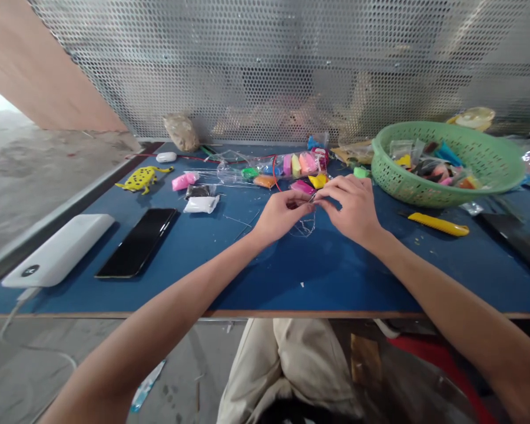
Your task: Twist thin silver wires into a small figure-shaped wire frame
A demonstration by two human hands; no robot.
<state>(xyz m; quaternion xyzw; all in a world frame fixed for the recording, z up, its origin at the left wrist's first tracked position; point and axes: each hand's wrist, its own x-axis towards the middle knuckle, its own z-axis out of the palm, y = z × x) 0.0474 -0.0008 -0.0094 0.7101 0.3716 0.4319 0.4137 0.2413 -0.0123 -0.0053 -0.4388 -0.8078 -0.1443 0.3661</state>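
Note:
My left hand [279,217] and my right hand [354,207] meet above the middle of the blue table [318,271]. Both are closed, fingertips pinched together on a thin, silvery, wire-like piece [308,228]. Its loops show below the fingers; the part between the fingertips is mostly hidden. Just beyond my hands lie a magenta packet [302,186], a yellow packet [318,180] and an orange packet [264,181]. Thin straight strands [238,222] rest left of my left hand.
A green basket [380,168] of packets stands at right, with a yellow cutter [439,224] before it. At left are a black phone [138,242], a white power bank [62,247] and a yellow spotted toy [143,178]. Behind rises a perforated metal panel [256,65].

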